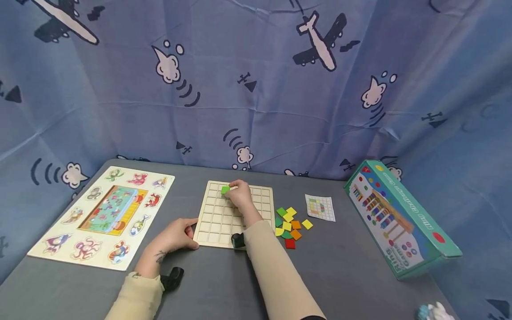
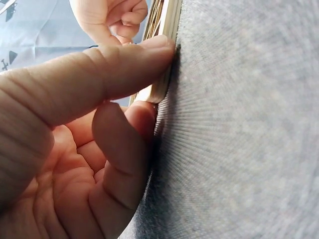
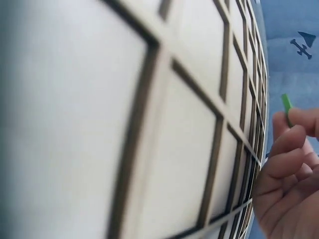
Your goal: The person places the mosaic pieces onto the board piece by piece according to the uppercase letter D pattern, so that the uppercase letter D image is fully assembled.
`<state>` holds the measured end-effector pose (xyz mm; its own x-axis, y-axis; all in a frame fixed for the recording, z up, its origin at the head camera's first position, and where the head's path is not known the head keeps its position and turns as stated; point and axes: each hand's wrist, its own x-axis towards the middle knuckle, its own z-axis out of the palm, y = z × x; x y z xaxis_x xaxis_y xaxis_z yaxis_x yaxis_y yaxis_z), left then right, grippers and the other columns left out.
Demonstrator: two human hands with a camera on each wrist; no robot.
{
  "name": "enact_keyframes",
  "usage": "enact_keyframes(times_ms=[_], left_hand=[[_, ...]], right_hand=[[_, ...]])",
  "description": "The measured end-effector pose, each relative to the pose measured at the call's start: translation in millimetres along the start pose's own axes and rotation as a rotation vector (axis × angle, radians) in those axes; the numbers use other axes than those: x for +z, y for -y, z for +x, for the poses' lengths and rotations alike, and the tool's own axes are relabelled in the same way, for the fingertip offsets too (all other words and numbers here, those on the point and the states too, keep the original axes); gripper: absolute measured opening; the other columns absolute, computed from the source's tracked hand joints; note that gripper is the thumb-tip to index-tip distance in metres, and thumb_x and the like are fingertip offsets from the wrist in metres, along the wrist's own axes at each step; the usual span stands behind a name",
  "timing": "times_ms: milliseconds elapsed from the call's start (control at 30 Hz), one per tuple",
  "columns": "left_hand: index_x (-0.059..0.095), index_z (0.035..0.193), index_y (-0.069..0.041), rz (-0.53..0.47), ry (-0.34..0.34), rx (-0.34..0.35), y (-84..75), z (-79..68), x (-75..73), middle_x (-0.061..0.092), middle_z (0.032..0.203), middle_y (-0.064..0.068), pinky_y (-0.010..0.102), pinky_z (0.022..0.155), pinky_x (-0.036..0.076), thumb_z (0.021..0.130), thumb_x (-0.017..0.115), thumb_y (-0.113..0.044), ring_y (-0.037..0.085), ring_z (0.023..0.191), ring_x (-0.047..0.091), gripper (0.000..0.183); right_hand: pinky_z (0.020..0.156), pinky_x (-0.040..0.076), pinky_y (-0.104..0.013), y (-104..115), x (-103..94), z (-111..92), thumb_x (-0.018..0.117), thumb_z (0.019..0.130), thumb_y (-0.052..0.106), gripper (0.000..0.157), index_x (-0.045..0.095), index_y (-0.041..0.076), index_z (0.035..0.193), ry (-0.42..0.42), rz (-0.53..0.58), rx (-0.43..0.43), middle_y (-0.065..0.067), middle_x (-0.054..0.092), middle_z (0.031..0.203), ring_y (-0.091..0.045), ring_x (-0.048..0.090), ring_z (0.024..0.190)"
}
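A pale wooden grid board [image 1: 216, 226] with square recesses lies on the grey table. My right hand [image 1: 241, 195] is over its far part and pinches a light green square tile [image 1: 226, 190]. In the right wrist view the same green tile [image 3: 286, 102] stands edge-on between thumb and finger, above the board. My left hand [image 1: 176, 235] holds the board's near left corner. The left wrist view shows its thumb [image 2: 134, 62] along the board's edge [image 2: 160, 89], with a fingertip at the corner. Right of the board lie several loose tiles [image 1: 287, 226] in yellow, green, orange and red.
A small pattern card [image 1: 326, 209] lies beyond the loose tiles. On the left is a sea-animal puzzle board [image 1: 134, 182]. A green ring game box [image 1: 400, 218] stands at the right, and a white and blue object [image 1: 436, 311] is at the near right corner. A patterned curtain [image 1: 256, 89] hangs behind.
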<state>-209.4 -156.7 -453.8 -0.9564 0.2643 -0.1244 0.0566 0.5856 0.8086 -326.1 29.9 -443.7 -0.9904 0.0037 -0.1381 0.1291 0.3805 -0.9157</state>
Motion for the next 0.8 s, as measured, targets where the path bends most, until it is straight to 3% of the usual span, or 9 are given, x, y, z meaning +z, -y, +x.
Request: enact_keyframes(times_ms=[100,233,367,800], left_hand=[[0.048,0.130,0.008,0.003,0.003,-0.008,0.1,0.9,-0.5,0.049,0.060,0.004,0.026,0.047,0.033,0.061,0.077,0.002,0.013,0.051,0.041,0.075],[0.047,0.130,0.007,0.008,0.005,-0.013,-0.4,1.1,-1.1,0.049,0.060,0.003,0.026,0.048,0.033,0.061,0.077,0.001,0.013,0.051,0.041,0.075],[0.048,0.130,0.008,0.012,0.004,-0.015,-0.8,0.9,-0.9,0.049,0.060,0.003,0.026,0.047,0.033,0.061,0.077,0.001,0.013,0.051,0.041,0.075],[0.049,0.129,0.007,0.004,-0.005,-0.018,0.6,1.9,0.2,0.048,0.060,0.003,0.025,0.047,0.033,0.061,0.077,0.003,0.012,0.051,0.041,0.074]], right_hand=[[0.056,0.042,-0.024,3.1,2.1,-3.3,0.064,0.080,0.000,0.030,0.060,0.001,0.110,-0.005,-0.033,0.015,-0.017,0.057,0.111,-0.015,0.051,0.067],[0.060,0.044,-0.025,4.7,4.2,-4.3,0.065,0.080,0.002,0.029,0.062,0.003,0.109,-0.010,-0.087,0.035,-0.015,0.057,0.115,-0.017,0.055,0.076],[0.068,0.044,-0.029,6.4,5.1,-4.7,0.067,0.080,0.006,0.029,0.064,0.007,0.108,-0.034,-0.175,0.038,-0.012,0.059,0.117,-0.022,0.055,0.091],[0.080,0.046,-0.037,10.3,11.6,-2.2,0.068,0.082,0.017,0.029,0.067,0.016,0.111,-0.052,-0.439,0.055,-0.001,0.063,0.114,-0.023,0.058,0.106]])
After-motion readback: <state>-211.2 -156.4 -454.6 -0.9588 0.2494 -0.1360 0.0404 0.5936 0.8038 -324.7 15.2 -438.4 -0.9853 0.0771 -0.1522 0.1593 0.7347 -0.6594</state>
